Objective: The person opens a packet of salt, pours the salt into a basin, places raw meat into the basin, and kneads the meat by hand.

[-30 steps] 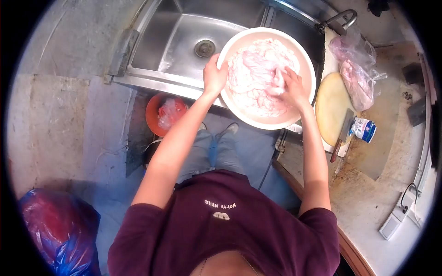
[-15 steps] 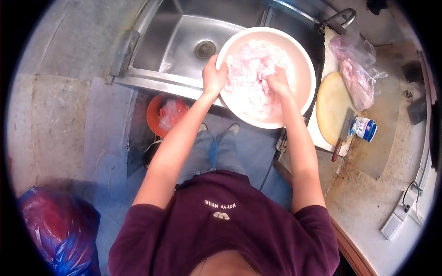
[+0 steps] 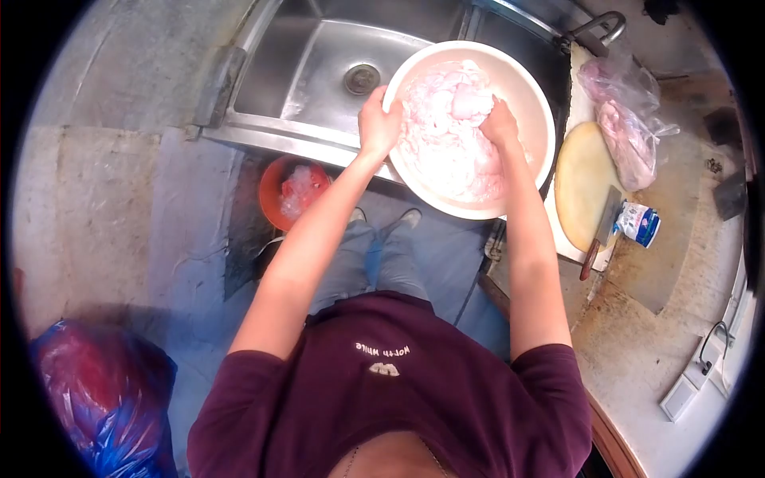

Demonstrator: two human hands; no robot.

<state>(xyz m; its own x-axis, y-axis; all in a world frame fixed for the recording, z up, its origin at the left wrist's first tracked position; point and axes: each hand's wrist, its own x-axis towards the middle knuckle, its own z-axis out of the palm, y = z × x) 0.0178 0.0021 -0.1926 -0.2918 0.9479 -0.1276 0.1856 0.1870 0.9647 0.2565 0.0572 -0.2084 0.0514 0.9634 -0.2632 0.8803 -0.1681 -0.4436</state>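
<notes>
A large white basin (image 3: 539,151) rests over the sink's front edge, holding a heap of pale pink, wet, folded meat-like pieces (image 3: 450,151). My left hand (image 3: 378,123) grips the basin's left rim, thumb toward the inside. Inside the basin, at the right of the heap, my right hand (image 3: 500,123) has its fingers closed on the pale pieces; its fingertips are partly hidden among them.
Behind is a steel sink (image 3: 327,72) with a faucet (image 3: 610,28). To the right lie a round board (image 3: 586,183), a cleaver (image 3: 607,219), bagged meat (image 3: 625,143) and a blue-white packet (image 3: 637,224). An orange bucket (image 3: 271,195) and a blue bag (image 3: 103,390) are below left.
My right hand has shifted within the basin, first inward, then back to the right, and its fingers have closed. The heap has changed shape. My left hand stays on the rim.
</notes>
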